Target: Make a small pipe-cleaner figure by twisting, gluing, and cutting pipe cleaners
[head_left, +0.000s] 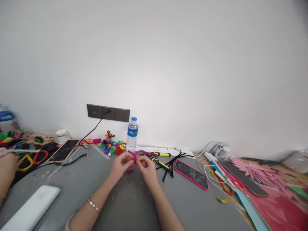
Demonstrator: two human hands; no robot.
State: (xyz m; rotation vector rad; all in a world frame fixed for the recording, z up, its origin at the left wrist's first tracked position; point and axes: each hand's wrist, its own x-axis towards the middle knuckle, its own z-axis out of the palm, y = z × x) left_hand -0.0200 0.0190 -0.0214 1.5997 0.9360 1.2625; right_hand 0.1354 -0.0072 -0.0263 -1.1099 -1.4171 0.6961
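Note:
Pinched between both my hands is a magenta pipe cleaner [135, 158], bent, with its ends sticking up and outward. My left hand [121, 163] grips it from the left, fingers closed. On the other side my right hand [146, 166] has its fingertips closed on it too. Some orange shows under the fingertips; I cannot tell what it is. A small magenta scrap [130, 171] lies on the grey table [127, 202] just below. Right beside my right hand lie pliers with yellow and black handles [162, 165] and several black pipe cleaners [172, 166].
Behind my hands stand a water bottle [132, 134] and several colourful pipe-cleaner figures [113, 146]. A pink-cased phone [191, 174] lies right, near pink paper [284, 202]. At left are another phone [64, 150], a white power bank [33, 208], scissors [39, 157] and another person's hand [7, 170].

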